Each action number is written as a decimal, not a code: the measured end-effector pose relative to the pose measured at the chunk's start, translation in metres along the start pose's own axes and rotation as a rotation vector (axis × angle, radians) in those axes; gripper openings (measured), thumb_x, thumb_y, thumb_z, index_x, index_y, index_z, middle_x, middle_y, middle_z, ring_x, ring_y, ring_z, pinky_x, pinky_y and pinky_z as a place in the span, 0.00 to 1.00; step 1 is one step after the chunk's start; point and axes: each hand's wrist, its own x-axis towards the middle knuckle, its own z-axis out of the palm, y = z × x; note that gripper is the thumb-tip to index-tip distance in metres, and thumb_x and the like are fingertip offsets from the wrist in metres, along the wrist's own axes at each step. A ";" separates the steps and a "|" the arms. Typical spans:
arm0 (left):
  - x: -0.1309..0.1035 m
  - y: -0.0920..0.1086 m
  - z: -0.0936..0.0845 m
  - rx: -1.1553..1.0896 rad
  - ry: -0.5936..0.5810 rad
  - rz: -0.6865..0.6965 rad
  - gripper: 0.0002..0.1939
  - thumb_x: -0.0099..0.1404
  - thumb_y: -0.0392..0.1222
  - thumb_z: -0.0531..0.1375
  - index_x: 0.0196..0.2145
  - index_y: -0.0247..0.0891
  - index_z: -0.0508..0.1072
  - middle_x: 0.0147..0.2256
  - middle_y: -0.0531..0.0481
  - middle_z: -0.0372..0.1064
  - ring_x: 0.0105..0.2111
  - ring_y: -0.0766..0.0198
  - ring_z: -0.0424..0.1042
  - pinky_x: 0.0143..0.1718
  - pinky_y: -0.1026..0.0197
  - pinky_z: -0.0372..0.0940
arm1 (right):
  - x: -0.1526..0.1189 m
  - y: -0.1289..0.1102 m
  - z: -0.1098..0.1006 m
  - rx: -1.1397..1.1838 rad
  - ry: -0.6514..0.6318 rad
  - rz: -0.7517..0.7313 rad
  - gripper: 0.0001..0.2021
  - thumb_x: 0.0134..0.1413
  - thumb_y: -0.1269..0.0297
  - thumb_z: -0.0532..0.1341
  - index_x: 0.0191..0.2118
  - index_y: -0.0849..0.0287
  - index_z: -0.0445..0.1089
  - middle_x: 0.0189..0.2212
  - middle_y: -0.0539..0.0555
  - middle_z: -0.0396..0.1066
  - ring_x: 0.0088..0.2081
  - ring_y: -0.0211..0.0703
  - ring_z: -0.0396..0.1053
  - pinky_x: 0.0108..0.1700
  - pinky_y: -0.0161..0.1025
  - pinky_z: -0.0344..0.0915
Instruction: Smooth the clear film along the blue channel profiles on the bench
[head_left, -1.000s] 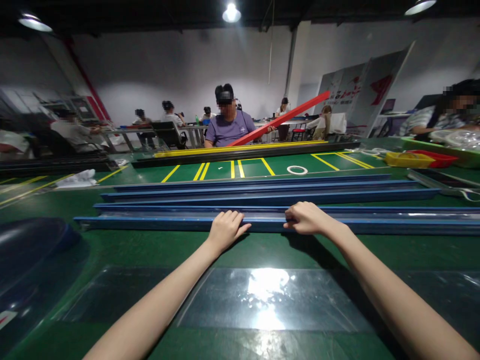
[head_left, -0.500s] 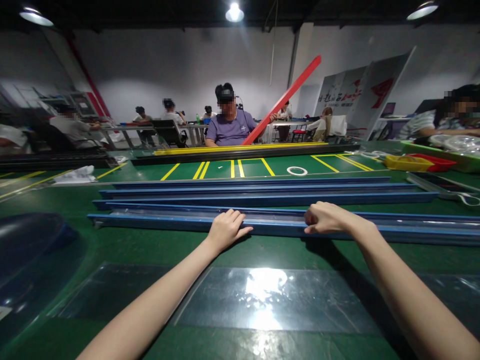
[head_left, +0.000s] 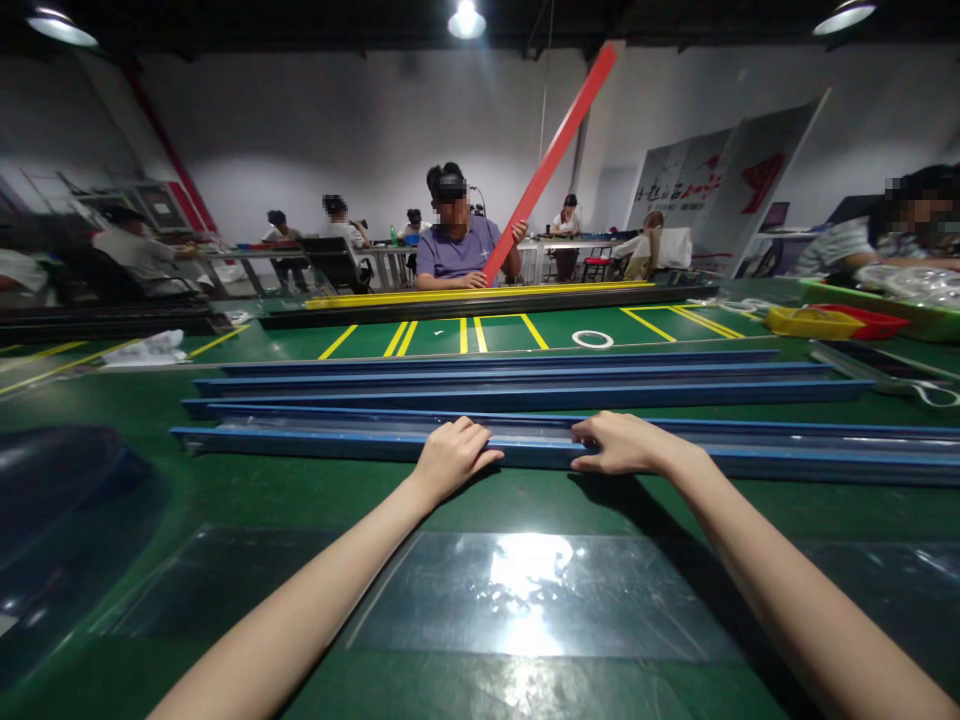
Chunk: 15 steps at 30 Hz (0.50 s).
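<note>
A long blue channel [head_left: 315, 443] with upright rims lies across the green table in front of me, a clear strip [head_left: 536, 430] showing along its inside. My left hand [head_left: 454, 455] grips its near rim, fingers curled over the top and thumb stretched along the front. To the right, my right hand [head_left: 619, 443] is bent round the same rim, with the fingertips inside the channel and the thumb on the front face. Just behind lie more blue channels [head_left: 525, 388], roughly parallel. A clear plastic sheet [head_left: 420, 600] lies flat under my forearms.
Across the table a co-worker [head_left: 457, 245] holds up a red bar [head_left: 551, 160]. Yellow and black bars [head_left: 480, 298] lie before that person. A white ring [head_left: 592, 339], a yellow tray [head_left: 814, 322] and a phone-like device [head_left: 877, 362] are farther off. Dark clear plastic [head_left: 67, 520] bulges at left.
My right hand has slid left along the near rim, closer to my left hand, which stays put. The co-worker's red bar has tilted up more steeply.
</note>
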 end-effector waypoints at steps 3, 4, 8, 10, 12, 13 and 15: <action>0.000 0.000 0.000 0.017 -0.004 0.003 0.18 0.63 0.52 0.48 0.28 0.36 0.66 0.26 0.49 0.67 0.30 0.63 0.64 0.28 0.63 0.55 | 0.003 -0.003 0.003 0.013 0.051 -0.017 0.20 0.46 0.48 0.53 0.38 0.57 0.68 0.31 0.57 0.71 0.31 0.45 0.68 0.26 0.34 0.54; 0.000 0.000 0.000 0.022 -0.006 0.004 0.18 0.63 0.52 0.47 0.28 0.36 0.66 0.26 0.50 0.67 0.30 0.63 0.64 0.27 0.63 0.55 | 0.004 -0.004 0.004 0.019 0.060 -0.021 0.20 0.46 0.48 0.53 0.39 0.57 0.67 0.31 0.57 0.71 0.31 0.45 0.68 0.27 0.34 0.54; 0.000 0.000 0.001 0.035 -0.008 0.006 0.18 0.63 0.53 0.47 0.27 0.36 0.65 0.25 0.50 0.67 0.28 0.64 0.64 0.27 0.63 0.54 | 0.004 -0.004 0.005 0.047 0.081 -0.024 0.20 0.46 0.49 0.54 0.40 0.57 0.67 0.33 0.57 0.72 0.33 0.45 0.68 0.28 0.33 0.55; 0.000 0.000 0.002 0.042 -0.004 0.006 0.18 0.63 0.53 0.47 0.27 0.36 0.65 0.25 0.50 0.66 0.28 0.64 0.64 0.26 0.63 0.54 | 0.004 -0.003 0.006 0.054 0.080 -0.016 0.20 0.46 0.49 0.54 0.40 0.57 0.67 0.33 0.56 0.72 0.33 0.45 0.68 0.29 0.33 0.55; 0.000 0.000 0.002 0.047 0.004 0.005 0.18 0.63 0.53 0.47 0.26 0.36 0.64 0.24 0.51 0.66 0.26 0.64 0.64 0.26 0.63 0.53 | 0.004 -0.003 0.006 0.054 0.077 -0.017 0.20 0.46 0.49 0.54 0.40 0.56 0.67 0.33 0.56 0.72 0.33 0.45 0.68 0.30 0.33 0.56; 0.000 0.001 0.002 0.048 0.007 0.005 0.18 0.63 0.53 0.47 0.26 0.36 0.64 0.23 0.51 0.66 0.26 0.65 0.64 0.25 0.63 0.53 | 0.005 -0.003 0.006 0.053 0.077 -0.023 0.20 0.46 0.49 0.54 0.40 0.56 0.67 0.33 0.56 0.72 0.33 0.45 0.68 0.30 0.34 0.56; 0.000 0.001 0.002 0.045 0.010 0.002 0.19 0.64 0.53 0.46 0.26 0.36 0.64 0.23 0.51 0.66 0.25 0.65 0.64 0.25 0.63 0.52 | 0.005 -0.003 0.006 0.059 0.082 -0.037 0.20 0.47 0.48 0.53 0.41 0.56 0.68 0.34 0.56 0.72 0.34 0.46 0.69 0.31 0.34 0.56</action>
